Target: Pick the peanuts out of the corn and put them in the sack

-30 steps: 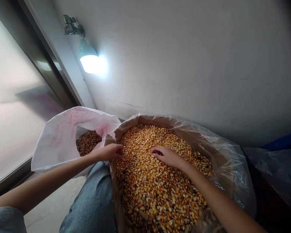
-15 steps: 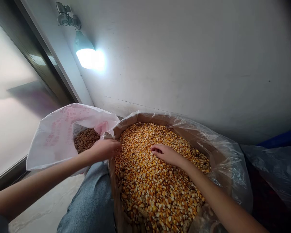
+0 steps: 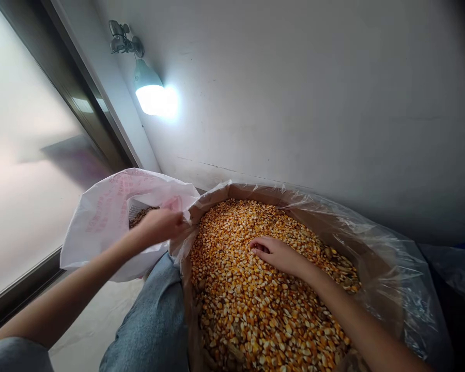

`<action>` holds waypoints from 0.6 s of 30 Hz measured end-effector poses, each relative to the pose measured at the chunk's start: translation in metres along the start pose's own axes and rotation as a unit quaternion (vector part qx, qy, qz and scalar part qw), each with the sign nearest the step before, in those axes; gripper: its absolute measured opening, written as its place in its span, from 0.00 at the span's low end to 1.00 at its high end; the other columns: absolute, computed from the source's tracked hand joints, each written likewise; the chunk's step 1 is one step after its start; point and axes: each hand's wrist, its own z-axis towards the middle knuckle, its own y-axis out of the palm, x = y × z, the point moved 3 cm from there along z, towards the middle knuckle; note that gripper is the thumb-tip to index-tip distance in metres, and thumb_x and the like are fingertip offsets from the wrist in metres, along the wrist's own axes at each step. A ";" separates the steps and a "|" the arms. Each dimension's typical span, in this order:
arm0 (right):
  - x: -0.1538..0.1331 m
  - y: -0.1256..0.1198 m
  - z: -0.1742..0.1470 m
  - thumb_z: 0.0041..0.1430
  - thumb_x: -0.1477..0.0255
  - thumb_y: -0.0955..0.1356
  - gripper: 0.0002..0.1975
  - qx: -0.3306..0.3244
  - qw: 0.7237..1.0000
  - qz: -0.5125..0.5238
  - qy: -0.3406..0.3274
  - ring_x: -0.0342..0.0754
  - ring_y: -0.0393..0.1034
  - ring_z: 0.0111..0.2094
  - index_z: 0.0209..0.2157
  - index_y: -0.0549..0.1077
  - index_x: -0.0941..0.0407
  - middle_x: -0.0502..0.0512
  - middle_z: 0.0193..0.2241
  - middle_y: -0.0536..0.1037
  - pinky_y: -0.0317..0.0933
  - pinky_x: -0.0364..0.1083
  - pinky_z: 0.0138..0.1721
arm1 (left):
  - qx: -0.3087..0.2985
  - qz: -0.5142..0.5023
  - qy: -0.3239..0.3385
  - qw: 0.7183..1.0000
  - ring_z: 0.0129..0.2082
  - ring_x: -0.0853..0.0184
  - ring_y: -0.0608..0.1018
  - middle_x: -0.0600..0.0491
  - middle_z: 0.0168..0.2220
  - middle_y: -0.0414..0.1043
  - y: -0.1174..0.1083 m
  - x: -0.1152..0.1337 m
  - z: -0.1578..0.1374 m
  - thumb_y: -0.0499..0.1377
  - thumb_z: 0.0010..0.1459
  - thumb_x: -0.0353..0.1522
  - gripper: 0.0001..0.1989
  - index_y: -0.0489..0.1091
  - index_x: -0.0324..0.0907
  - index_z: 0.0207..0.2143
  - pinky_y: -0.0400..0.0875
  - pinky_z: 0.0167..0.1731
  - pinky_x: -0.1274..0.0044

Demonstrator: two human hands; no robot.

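Observation:
Loose yellow corn kernels (image 3: 248, 310) fill a large cardboard box (image 3: 290, 199) lined with clear plastic. My right hand (image 3: 273, 253) rests on the corn, its fingers curled together; whatever they hold is hidden. Between the box and a white woven sack (image 3: 96, 227) with red print, my left hand (image 3: 165, 226) hovers by the box's left rim, slightly blurred. Its fingers are closed, and their contents cannot be made out. Brown nut-like kernels (image 3: 141, 214) show inside the sack, partly covered by my left hand.
A lit bulb lamp (image 3: 149, 90) hangs from a metal fixture on the grey wall (image 3: 294, 93) behind the box. My jeans-clad leg (image 3: 151, 320) presses beside the box. A frosted door panel (image 3: 23, 170) stands at left, and clear plastic film (image 3: 422, 299) spreads at right.
My left hand has moved left, off the corn's edge towards the white sack. My right hand stays on the corn, fingers still curled. The view has turned slightly left.

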 end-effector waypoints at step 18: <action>-0.002 -0.001 -0.002 0.54 0.65 0.59 0.12 -0.002 1.000 -0.003 0.009 0.45 0.63 0.30 0.35 0.69 0.54 0.54 0.31 0.70 0.55 0.43 0.30 | -0.235 0.122 0.293 0.919 0.29 0.61 0.73 0.43 0.33 0.73 0.067 0.124 0.002 0.55 0.47 0.33 0.12 0.72 0.36 0.33 0.67 0.25 0.75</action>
